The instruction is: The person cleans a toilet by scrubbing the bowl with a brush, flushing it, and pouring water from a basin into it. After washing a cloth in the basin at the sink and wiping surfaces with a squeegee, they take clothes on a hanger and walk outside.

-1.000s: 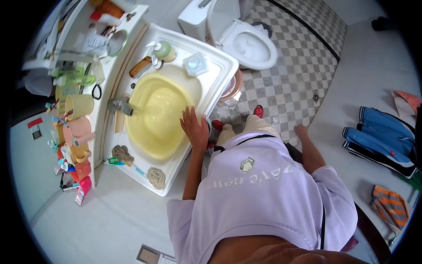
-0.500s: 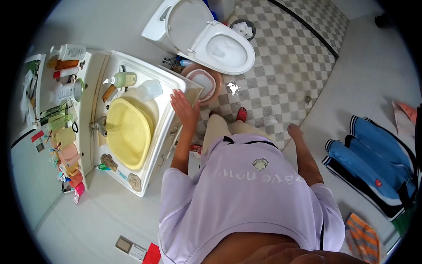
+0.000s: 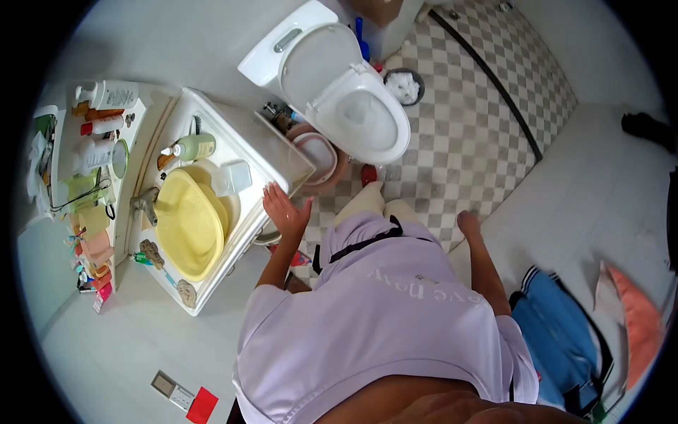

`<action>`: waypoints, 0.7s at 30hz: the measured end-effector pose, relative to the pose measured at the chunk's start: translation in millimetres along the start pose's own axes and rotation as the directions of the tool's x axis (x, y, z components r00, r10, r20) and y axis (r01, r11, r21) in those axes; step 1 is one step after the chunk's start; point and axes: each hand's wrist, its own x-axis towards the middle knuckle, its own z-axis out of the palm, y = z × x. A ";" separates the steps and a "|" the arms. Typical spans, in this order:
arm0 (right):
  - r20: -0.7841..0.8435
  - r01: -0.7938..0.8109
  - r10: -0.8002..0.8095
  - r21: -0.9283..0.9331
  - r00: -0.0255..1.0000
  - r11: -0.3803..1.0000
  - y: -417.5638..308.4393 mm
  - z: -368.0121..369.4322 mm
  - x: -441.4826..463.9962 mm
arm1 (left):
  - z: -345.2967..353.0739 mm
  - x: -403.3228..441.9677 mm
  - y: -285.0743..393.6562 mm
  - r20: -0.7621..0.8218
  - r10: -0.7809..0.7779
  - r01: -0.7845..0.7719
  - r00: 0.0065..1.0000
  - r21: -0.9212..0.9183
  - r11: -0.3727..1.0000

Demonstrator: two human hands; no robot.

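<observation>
My left hand (image 3: 284, 213) rests on the near edge of the white sink (image 3: 248, 169), its fingers apart and nothing in them. A yellow basin (image 3: 189, 230) stands tilted in the sink, beside the grey faucet (image 3: 146, 205). Behind the basin are a green pump bottle (image 3: 194, 147) and a clear square container (image 3: 232, 179). My right hand (image 3: 468, 222) hangs low beside the right wall; its fingers are too small and hidden to make out, and no object shows in it.
The toilet (image 3: 360, 116) has its lid up. Next to it are a small bin (image 3: 404, 87) and stacked round basins (image 3: 318, 157). Bottles and cups crowd the shelf (image 3: 131, 148) at left. A black strip (image 3: 487, 78) crosses the tiled floor. Blue clothing (image 3: 558, 332) hangs at right.
The view has shifted, so the sink now appears farther left and the toilet shows fully. My left hand has moved from beside the yellow basin to the sink's edge.
</observation>
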 end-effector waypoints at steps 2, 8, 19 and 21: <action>-0.022 0.003 -0.004 -0.062 1.000 0.998 -12.2 -37.9 28.1 | 9.8 11.1 4.8 -0.076 -0.022 0.024 0.997 0.024 0.999; -0.041 0.255 -0.268 -0.196 0.963 0.947 -52.1 -128.6 172.6 | 5.5 29.7 27.9 -0.016 -0.220 0.220 0.975 0.155 0.963; -0.172 0.671 -0.661 -0.002 0.731 0.742 -309.1 -237.2 501.2 | 64.1 74.7 55.4 -0.113 -0.753 0.739 0.648 0.333 0.586; -0.249 0.727 -0.691 0.092 0.679 0.681 -350.8 -219.9 553.1 | 68.4 75.6 57.6 -0.134 -0.794 0.764 0.593 0.407 0.502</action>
